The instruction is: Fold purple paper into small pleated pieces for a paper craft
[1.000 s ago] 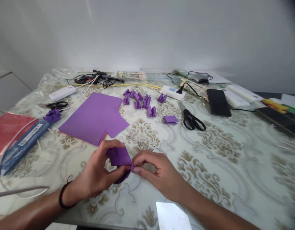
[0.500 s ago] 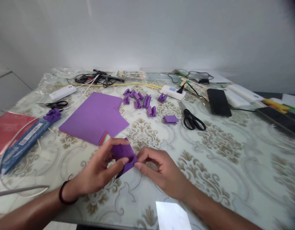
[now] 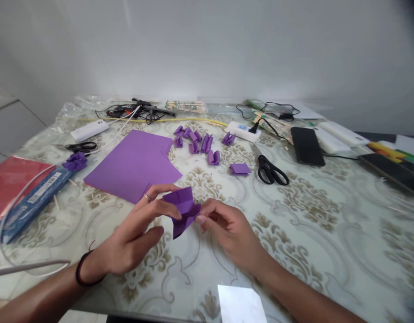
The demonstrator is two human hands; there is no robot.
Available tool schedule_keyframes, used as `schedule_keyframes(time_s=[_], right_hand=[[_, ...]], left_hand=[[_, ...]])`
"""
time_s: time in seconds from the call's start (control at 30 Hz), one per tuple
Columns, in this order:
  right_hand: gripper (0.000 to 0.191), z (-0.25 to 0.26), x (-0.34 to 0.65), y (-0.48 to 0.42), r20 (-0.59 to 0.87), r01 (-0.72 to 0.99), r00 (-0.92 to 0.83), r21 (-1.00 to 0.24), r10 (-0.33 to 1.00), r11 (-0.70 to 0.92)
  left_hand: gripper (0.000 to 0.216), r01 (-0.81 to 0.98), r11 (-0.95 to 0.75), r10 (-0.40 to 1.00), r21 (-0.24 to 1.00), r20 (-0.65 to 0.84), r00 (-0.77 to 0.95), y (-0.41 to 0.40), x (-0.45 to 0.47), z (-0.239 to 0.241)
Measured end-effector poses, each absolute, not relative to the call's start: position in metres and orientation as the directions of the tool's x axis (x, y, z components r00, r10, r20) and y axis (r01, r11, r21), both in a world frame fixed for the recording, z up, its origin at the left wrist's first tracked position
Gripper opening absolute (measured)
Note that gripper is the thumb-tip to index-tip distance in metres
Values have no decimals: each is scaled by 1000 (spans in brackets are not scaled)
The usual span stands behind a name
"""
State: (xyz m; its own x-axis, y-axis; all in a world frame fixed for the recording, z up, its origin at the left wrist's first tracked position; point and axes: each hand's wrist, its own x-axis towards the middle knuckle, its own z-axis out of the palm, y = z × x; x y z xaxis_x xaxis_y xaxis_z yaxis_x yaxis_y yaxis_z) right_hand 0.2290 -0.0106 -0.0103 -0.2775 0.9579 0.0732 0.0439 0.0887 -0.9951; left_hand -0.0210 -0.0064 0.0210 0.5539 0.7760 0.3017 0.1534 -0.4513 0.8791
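Note:
A creased piece of purple paper (image 3: 184,201), partly folded with raised flaps, is held above the table between my two hands. My right hand (image 3: 232,235) pinches its right corner between thumb and fingers. My left hand (image 3: 137,233) has one finger pressed on the inner fold and another passing behind the upper flap; its thumb is off the paper. Just beyond my left hand lie large purple sheets (image 3: 129,166). Several small folded purple pieces (image 3: 207,143) stand further back, with a flat folded one (image 3: 239,169) to their right.
Black-handled scissors (image 3: 270,170) lie right of the folded pieces, near a power strip (image 3: 242,131) and a phone (image 3: 307,146). Another pair of scissors (image 3: 80,147), a crumpled purple paper (image 3: 75,161) and a blue package (image 3: 35,197) are at left. White paper (image 3: 242,304) sits at the front edge.
The paper has tilted and shifted slightly up and right, opening its fold more towards me. My left thumb has come off it, and a left finger now presses inside.

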Motion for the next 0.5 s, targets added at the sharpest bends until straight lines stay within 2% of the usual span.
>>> schedule_keyframes(time_s=[0.13, 0.37, 0.5], right_hand=[[22, -10, 228, -10, 31, 10, -285, -999, 958, 35], [31, -6, 229, -11, -12, -12, -372, -1000, 928, -18], [34, -5, 230, -12, -24, 15, -423, -1000, 906, -20]], left_hand=[[45, 297, -420, 774, 857, 168, 611, -6, -23, 23], [52, 174, -202, 740, 964, 34, 672, -6, -20, 16], [36, 211, -207, 713, 955, 0, 702, -4, -22, 19]])
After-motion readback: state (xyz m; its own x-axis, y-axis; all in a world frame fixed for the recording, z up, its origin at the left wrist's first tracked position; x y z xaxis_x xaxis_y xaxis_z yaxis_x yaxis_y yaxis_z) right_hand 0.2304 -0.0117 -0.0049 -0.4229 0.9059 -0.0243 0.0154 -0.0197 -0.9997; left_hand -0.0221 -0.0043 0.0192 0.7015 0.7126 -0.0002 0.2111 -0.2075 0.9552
